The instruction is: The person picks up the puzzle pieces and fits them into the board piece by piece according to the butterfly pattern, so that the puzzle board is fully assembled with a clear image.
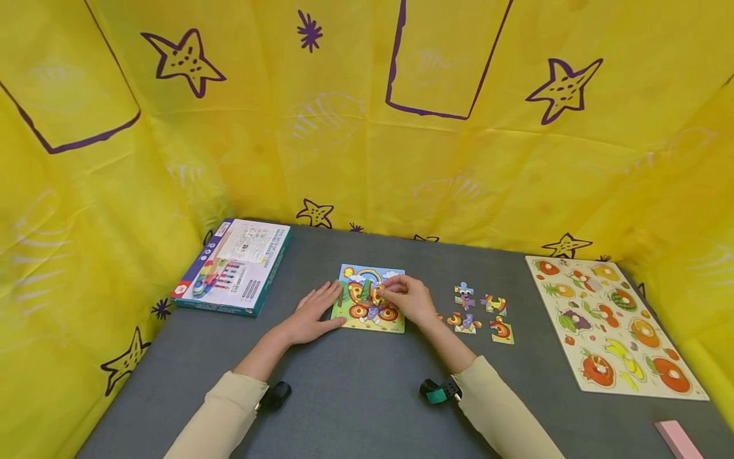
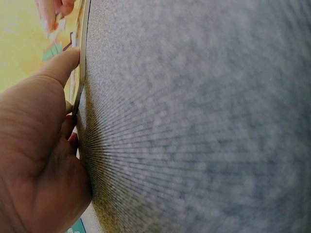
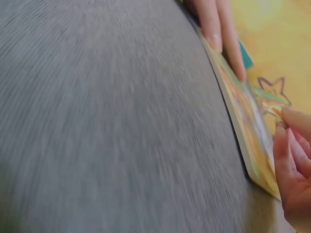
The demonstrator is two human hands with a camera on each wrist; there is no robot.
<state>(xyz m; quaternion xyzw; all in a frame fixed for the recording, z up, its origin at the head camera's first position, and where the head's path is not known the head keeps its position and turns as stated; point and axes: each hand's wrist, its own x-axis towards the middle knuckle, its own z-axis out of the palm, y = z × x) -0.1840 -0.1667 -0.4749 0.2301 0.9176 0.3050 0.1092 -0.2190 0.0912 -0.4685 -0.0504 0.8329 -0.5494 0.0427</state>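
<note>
A small jigsaw puzzle board (image 1: 358,322), with a rainbow, a sun and a butterfly picture, lies flat on the table. My left hand (image 1: 310,317) rests along its left edge, fingers extended and thumb at the near corner. Over the middle of the board, my right hand (image 1: 411,298) pinches a puzzle piece (image 3: 274,108) between thumb and fingertips. In the right wrist view that piece is tilted up above the board's surface. Green backing shows in part of the picture beneath it.
Several loose puzzle pieces (image 1: 465,296) lie right of the board. Farther right is a wooden fruit puzzle board (image 1: 585,331), with a pink block (image 1: 678,440) near the front edge. A boxed set (image 1: 235,268) lies at the back left. Yellow cloth (image 1: 367,159) surrounds the grey table (image 1: 355,401).
</note>
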